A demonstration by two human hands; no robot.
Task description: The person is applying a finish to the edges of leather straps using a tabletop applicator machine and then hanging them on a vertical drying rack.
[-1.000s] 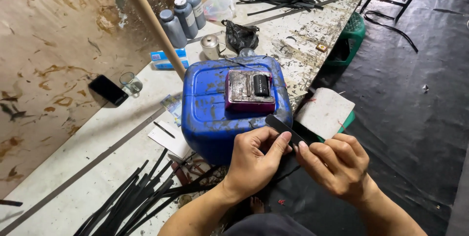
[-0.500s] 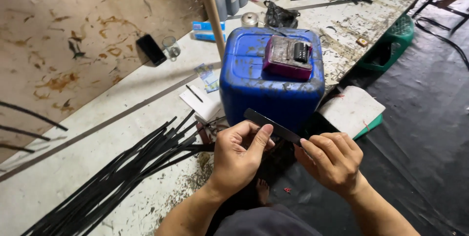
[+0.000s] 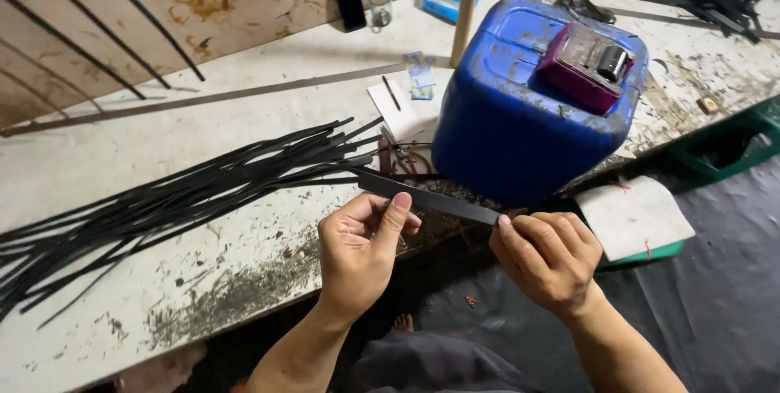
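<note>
Over a stained white workbench [image 3: 203, 255], lying slantwise at frame centre: black strip [image 3: 426, 198], long axis running upper left to lower right. Pinching its upper-left end, left hand [image 3: 357, 251]; gripping its lower-right end, right hand [image 3: 552, 259]. Looming just behind, blue canister [image 3: 520, 125].

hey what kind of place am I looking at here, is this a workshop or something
Most likely a small craft workshop. Both hands, left hand and right hand, hold a black strip over a stained workbench that carries a pile of black strips and a blue plastic jerrycan.
</note>
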